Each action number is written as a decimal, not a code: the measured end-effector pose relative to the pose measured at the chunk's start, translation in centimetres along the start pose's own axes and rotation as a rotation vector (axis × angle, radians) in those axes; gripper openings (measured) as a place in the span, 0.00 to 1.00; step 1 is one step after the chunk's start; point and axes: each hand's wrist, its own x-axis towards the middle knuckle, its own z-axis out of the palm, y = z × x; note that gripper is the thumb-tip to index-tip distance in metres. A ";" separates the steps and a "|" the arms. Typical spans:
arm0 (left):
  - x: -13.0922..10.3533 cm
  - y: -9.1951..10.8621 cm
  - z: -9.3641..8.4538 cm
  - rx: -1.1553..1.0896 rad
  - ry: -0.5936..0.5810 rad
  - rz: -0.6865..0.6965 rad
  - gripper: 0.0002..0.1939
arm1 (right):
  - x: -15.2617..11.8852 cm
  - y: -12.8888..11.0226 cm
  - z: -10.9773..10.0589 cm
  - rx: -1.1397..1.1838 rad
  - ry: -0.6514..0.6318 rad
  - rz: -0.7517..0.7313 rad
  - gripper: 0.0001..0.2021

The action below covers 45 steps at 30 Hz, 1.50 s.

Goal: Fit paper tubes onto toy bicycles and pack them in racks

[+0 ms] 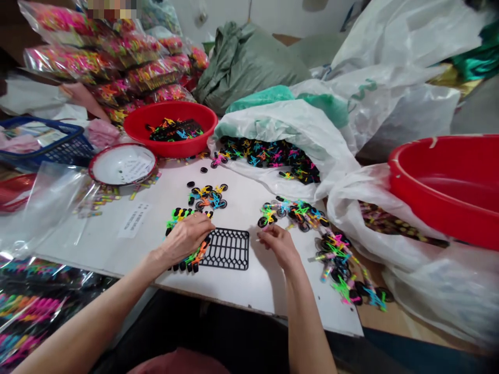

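A black plastic grid tray lies near the table's front edge, its left part filled with a row of small colourful toy bicycles. My left hand rests over those bicycles, fingers bent and pressed together; what they hold, if anything, is hidden. To the right of the tray, my right hand pinches by a small pink piece at the near edge of a loose bicycle pile. Whether that piece is between its fingertips is too small to tell. Behind the tray sits another small heap of bicycles.
A red basin with bicycles and a white enamel dish stand at the back left. An open white sack spills bicycles behind the tray. More bicycles and a large red basin are at right, a blue basket far left.
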 end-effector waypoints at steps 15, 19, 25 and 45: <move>0.0 0.3 -0.3 -0.092 0.012 -0.136 0.11 | -0.4 -1.1 11.4 -0.161 -0.103 -0.543 0.12; 0.3 0.4 -0.4 -0.085 -0.007 -0.135 0.13 | -0.3 -1.3 11.2 -0.392 -0.105 -0.578 0.13; 0.0 0.1 0.0 -0.103 -0.010 -0.086 0.10 | -0.4 -2.3 11.5 -0.608 -0.114 -0.508 0.10; -0.9 0.9 0.1 -0.102 0.006 -0.023 0.10 | 7.3 -5.1 -2.6 -1.121 0.142 -0.554 0.10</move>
